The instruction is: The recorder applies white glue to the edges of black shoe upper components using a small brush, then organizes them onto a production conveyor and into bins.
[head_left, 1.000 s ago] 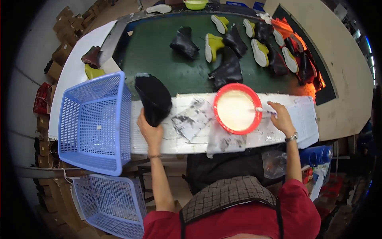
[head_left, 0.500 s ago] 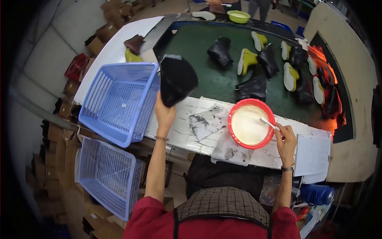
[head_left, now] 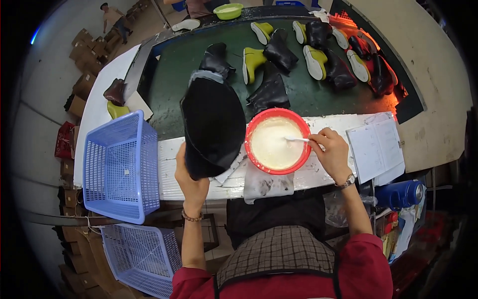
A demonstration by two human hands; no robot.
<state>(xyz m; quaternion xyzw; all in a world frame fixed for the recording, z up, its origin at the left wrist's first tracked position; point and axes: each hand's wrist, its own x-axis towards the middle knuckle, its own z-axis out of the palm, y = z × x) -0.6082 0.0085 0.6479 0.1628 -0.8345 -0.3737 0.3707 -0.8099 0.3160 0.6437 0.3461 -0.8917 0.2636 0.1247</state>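
Workshop, grey wall [head_left: 40, 124] at left, cartons [head_left: 87, 84] along it; orange glow [head_left: 348, 25] at the right end of a green belt [head_left: 169, 99].

Belt: black boots [head_left: 269, 89] and lime boots [head_left: 253, 62], white-soled, lying loosely together from the middle toward the right end; green bowl [head_left: 228, 17] and a loose white sole [head_left: 186, 25] at the far edge.

White ledge [head_left: 172, 167], along the belt's near edge: red bowl [head_left: 275, 172], right of the middle, containing white liquid [head_left: 269, 147]; stained sheet [head_left: 266, 188] under the bowl, hanging over the near edge; papers [head_left: 376, 149] at the right end; blue basket [head_left: 138, 169] at the left end.

Left hand [head_left: 191, 182]: grasping the near end of a large black boot [head_left: 214, 124], raised over the ledge and the belt's near edge, left of the red bowl. Pale strip at the boot's far end, nature unclear.

Right hand [head_left: 331, 154]: pinching the handle of a white brush [head_left: 298, 140], its tip at the liquid, inside the bowl's rim.

Stage, as judged: brush at the liquid, well apart from the boot; application to this boot apparently outstanding, no white liquid being visible on the dark face shown. Coating on the belt's boots: cannot be told.
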